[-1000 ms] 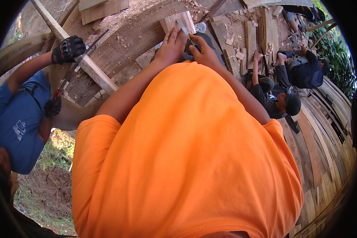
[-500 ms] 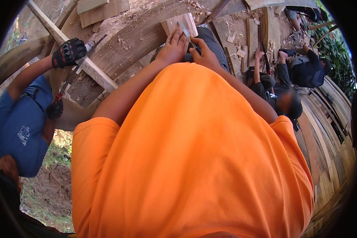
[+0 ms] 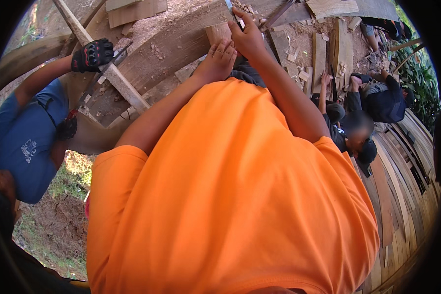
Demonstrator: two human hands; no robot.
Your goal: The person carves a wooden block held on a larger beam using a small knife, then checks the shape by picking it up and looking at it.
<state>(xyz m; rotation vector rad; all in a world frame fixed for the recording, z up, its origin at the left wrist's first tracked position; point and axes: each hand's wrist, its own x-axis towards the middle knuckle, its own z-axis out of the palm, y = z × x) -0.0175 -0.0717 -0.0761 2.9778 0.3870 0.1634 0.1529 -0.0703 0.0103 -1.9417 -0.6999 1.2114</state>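
Note:
My left hand (image 3: 217,61) lies with its fingers stretched out against the near end of a small wooden board (image 3: 217,33) over my lap. My right hand (image 3: 249,40) is raised beside the board's right side, fingers closed around a slim tool (image 3: 229,5) with a pale bluish, flat strip. A small dark part shows by the fingers, but the tool's exact kind is unclear, and the top edge of the picture cuts it off. The board's near end is partly hidden by my left hand.
At left, a person in a blue shirt (image 3: 28,139) grips a red-handled saw (image 3: 85,95) near a long wooden bar (image 3: 110,71) with gloved hands. Several people sit at right among planks (image 3: 344,46). A curved timber (image 3: 166,49) and wood chips lie ahead.
My right hand has lifted the tool off the board, moving it farther forward. My left hand stays at the board. The whole view has shifted slightly.

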